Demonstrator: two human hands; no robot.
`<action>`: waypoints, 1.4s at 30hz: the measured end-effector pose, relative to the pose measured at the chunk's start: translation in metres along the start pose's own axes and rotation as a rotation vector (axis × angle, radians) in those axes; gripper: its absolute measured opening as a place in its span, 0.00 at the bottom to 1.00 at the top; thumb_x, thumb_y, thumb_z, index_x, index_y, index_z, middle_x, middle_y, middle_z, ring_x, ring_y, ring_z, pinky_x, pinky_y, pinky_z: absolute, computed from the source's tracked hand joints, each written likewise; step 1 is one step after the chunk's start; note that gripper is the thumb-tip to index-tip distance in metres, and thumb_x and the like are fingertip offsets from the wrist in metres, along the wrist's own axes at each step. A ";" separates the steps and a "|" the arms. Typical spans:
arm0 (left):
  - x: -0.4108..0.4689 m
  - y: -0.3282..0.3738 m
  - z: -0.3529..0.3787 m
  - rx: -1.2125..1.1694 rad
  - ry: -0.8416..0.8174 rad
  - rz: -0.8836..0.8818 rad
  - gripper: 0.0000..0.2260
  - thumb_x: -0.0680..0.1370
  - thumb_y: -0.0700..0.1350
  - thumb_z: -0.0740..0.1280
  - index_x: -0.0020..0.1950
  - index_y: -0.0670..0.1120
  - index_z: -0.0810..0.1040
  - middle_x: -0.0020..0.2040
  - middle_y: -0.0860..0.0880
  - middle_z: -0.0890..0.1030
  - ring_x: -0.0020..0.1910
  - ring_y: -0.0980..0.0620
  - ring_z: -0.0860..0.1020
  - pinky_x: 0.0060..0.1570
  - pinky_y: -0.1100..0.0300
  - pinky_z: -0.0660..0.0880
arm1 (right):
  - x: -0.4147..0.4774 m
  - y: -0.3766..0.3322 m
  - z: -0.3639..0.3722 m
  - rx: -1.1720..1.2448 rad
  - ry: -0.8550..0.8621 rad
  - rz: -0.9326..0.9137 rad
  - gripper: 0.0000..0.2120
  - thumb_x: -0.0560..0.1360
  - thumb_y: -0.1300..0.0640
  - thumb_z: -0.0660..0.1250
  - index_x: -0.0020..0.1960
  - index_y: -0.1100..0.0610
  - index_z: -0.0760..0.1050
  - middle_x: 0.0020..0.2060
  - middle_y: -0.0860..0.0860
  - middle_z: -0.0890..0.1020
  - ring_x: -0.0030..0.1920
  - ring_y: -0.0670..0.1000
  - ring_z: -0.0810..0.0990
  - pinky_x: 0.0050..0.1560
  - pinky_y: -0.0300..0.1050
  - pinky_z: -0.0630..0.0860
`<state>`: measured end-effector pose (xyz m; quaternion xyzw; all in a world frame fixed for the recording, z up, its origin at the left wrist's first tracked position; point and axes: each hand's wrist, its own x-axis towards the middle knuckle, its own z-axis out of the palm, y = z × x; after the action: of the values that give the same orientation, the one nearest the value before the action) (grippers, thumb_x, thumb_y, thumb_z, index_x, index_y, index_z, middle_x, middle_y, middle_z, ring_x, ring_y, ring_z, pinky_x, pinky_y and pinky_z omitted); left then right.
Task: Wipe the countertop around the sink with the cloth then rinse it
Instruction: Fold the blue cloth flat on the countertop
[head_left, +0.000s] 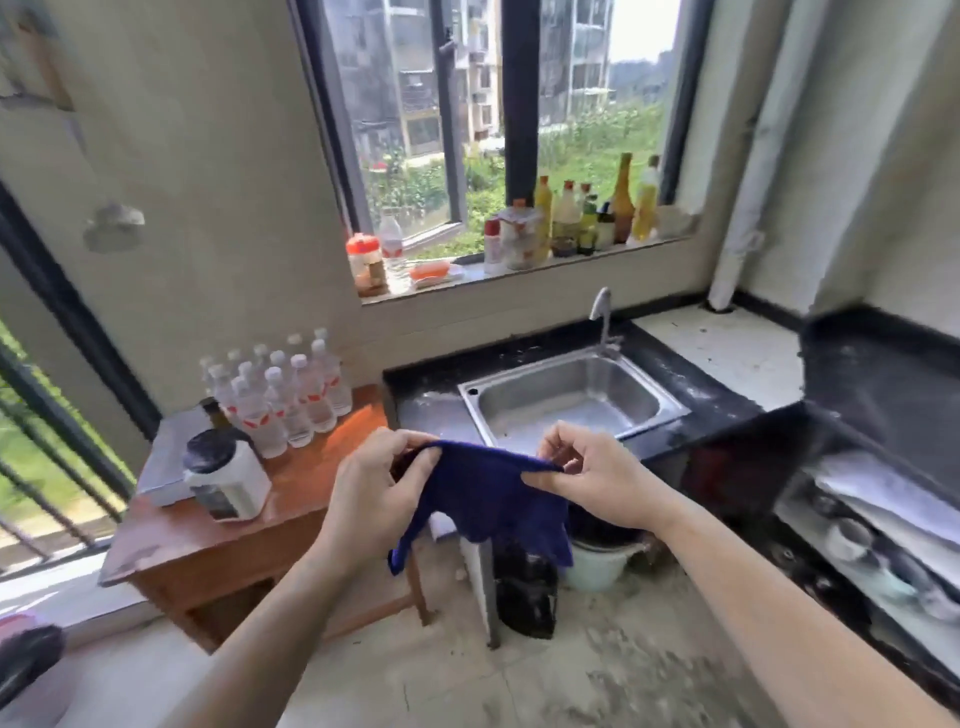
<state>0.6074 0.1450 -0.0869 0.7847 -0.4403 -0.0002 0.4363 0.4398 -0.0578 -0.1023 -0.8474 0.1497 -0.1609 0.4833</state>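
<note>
Daylight from the window falls on a black countertop (698, 397) that wraps a steel sink (670, 410), with the faucet (602, 317) standing at the basin's twelve o'clock edge. From the single head view, the blue cloth (488, 493) is not on the counter at all: it hangs in the air in front of the sink's near rim, at about six o'clock from the basin, stretched between two hands. The left hand (374, 483) pinches the cloth's top edge at its nine o'clock end, thumb and fingers closed on the fabric; the right hand (597, 483) pinches the three o'clock end the same way, its other fingers loosely bent above. The hands are apart, so the top hem is drawn out and the rest drapes down in folds. Both forearms reach in from five and seven o'clock, wrists about level. My guess is that the cloth is being spread out to make a flat pad before wiping, so no wiping has begun. A wooden table (332, 457) with water bottles (280, 395) stands at nine o'clock of the sink.
</note>
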 end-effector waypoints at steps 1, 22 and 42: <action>0.008 0.015 0.023 -0.020 -0.029 0.019 0.06 0.80 0.43 0.69 0.52 0.52 0.84 0.45 0.56 0.81 0.46 0.58 0.79 0.47 0.55 0.77 | -0.016 0.010 -0.022 0.009 0.038 0.028 0.09 0.74 0.55 0.76 0.45 0.55 0.77 0.37 0.48 0.81 0.34 0.43 0.76 0.39 0.39 0.75; 0.079 0.311 0.491 -0.028 -0.648 0.322 0.04 0.79 0.49 0.69 0.51 0.58 0.82 0.45 0.57 0.80 0.46 0.60 0.77 0.46 0.69 0.67 | -0.296 0.262 -0.400 -0.163 0.645 0.499 0.12 0.84 0.50 0.61 0.63 0.45 0.79 0.58 0.37 0.81 0.59 0.35 0.76 0.59 0.29 0.68; 0.138 0.524 0.831 -0.169 -1.412 1.147 0.12 0.68 0.57 0.79 0.41 0.52 0.82 0.38 0.57 0.79 0.42 0.57 0.76 0.40 0.66 0.69 | -0.464 0.297 -0.494 -0.237 1.174 1.307 0.08 0.70 0.36 0.74 0.41 0.38 0.81 0.40 0.43 0.78 0.42 0.42 0.76 0.48 0.44 0.70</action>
<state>0.0100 -0.6404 -0.1899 0.2286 -0.9259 -0.2959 0.0546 -0.2151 -0.3935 -0.1812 -0.4178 0.8433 -0.2449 0.2330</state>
